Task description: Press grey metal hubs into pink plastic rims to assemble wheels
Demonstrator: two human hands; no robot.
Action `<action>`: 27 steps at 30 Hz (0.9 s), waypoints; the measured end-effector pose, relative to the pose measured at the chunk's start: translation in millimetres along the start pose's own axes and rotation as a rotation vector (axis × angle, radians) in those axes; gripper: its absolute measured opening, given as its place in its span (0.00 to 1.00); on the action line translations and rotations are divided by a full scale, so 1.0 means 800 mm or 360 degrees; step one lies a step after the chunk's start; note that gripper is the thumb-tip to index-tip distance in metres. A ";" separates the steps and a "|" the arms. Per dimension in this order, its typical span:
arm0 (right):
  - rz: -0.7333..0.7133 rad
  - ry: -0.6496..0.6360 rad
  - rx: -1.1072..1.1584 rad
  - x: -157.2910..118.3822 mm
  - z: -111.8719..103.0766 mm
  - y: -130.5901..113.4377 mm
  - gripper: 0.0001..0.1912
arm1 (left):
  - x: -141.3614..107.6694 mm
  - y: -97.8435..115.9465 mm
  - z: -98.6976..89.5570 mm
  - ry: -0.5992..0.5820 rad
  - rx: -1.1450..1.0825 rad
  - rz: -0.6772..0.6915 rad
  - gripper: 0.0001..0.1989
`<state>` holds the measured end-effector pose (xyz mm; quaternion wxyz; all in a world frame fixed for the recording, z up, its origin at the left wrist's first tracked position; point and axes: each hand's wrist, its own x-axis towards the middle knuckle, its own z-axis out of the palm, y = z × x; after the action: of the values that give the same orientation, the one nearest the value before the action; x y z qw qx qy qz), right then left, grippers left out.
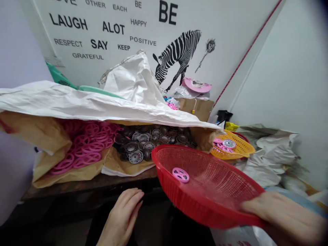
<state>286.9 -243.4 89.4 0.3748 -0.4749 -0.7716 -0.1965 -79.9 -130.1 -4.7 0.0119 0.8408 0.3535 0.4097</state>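
Note:
My right hand point(279, 212) grips the right rim of a red mesh basket point(164, 184), which is tilted in front of me. One pink wheel-shaped piece point(180, 175) lies inside it, towards the left. My left hand point(125, 212) is below the table edge, left of the basket, its fingers held together; whether anything is in them is hidden. Pink rings point(92, 147) fill a paper-lined sack at the left, and dark grey round discs point(148, 140) fill another beside it, partly behind the basket.
A yellow basket point(243, 147) with pink and grey round pieces stands behind the red one. White sacking point(112, 106) hangs over the piles. A cardboard box point(201, 108) is at the back, with crumpled sacks point(269, 153) at the right.

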 end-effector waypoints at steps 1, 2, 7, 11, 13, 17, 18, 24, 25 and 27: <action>-0.0060 -0.0112 0.0028 0.012 0.006 -0.002 0.20 | 0.000 0.001 0.000 0.0003 0.0003 0.0002 0.12; -0.0120 -0.0205 0.0033 0.023 0.013 -0.006 0.19 | 0.000 0.002 0.000 0.0007 0.0005 0.0006 0.11; -0.0166 -0.0183 -0.0140 0.055 0.053 -0.019 0.12 | -0.006 0.001 0.003 0.0031 0.0005 0.0041 0.11; -0.0097 -0.0209 -0.0102 0.059 0.074 -0.020 0.13 | -0.014 -0.008 0.010 0.0020 -0.0015 0.0067 0.13; -0.0075 -0.0228 -0.0071 0.060 0.077 -0.022 0.15 | -0.016 -0.013 0.014 -0.0005 -0.0031 0.0070 0.13; -0.0019 -0.0266 -0.0034 0.058 0.072 -0.028 0.18 | -0.012 -0.007 0.019 -0.0015 -0.0037 -0.0021 0.20; -0.0012 -0.0277 -0.0028 0.056 0.070 -0.030 0.18 | -0.007 -0.002 0.018 -0.0006 -0.0031 -0.0057 0.23; -0.0096 -0.0227 -0.0002 0.036 0.044 -0.048 0.18 | 0.050 0.043 0.005 0.0099 0.0135 0.0200 0.32; -0.0107 -0.0234 -0.0003 0.032 0.039 -0.051 0.18 | 0.061 0.048 0.004 0.0092 0.0143 0.0267 0.30; -0.0133 -0.0275 -0.0015 0.024 0.028 -0.058 0.17 | 0.080 0.055 0.003 0.0043 0.0127 0.0387 0.22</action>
<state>231.9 -239.1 92.3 0.2960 -0.4592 -0.8193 -0.1739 -26.1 -123.5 51.0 -0.0760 0.8717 0.2650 0.4050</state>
